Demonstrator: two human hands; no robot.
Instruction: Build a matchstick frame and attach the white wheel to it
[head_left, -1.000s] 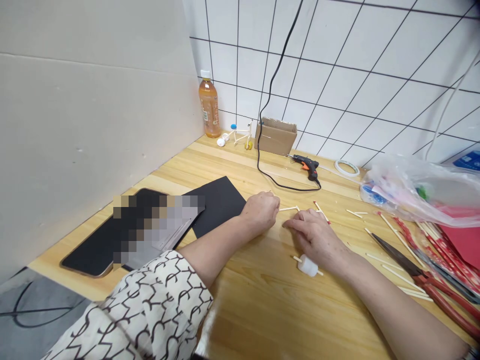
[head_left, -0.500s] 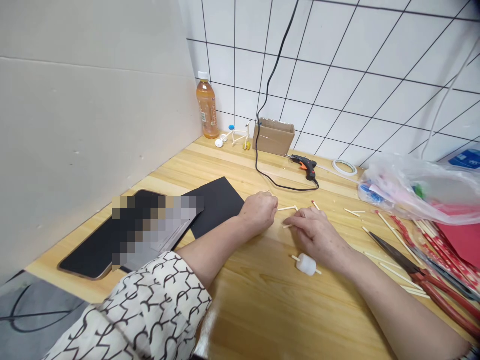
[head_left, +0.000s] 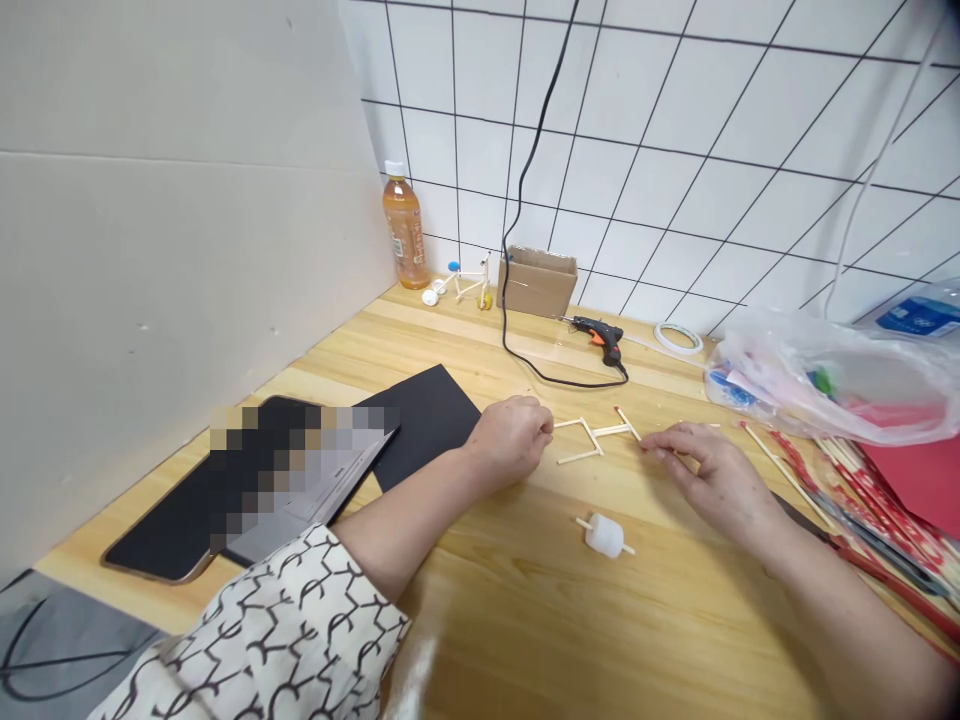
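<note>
Between my hands lies a small frame of joined matchsticks (head_left: 611, 431), with a fork-like end to the left and a crossbar to the right. My left hand (head_left: 514, 435) is closed, its fingertips at the end of the frame's upper left stick. My right hand (head_left: 709, 475) pinches the lower end of the crossbar match at the frame's right. Closer to me rests a white cylinder (head_left: 604, 536) with a thin stick through it. A black sheet (head_left: 427, 415) is partly under a phone-like device, just left of my left hand.
A black glue gun (head_left: 600, 338) with its cord lies behind, near a cardboard box (head_left: 538, 282), a tape roll (head_left: 679, 338), a finished stick model (head_left: 469, 280) and a drink bottle (head_left: 406, 230). Pliers (head_left: 877, 565), matches and a plastic bag (head_left: 832, 370) crowd the right side.
My right hand has moved right, from the frame's left part to its crossbar match, uncovering more of the frame. My left hand stays at about the same spot, still closed.
</note>
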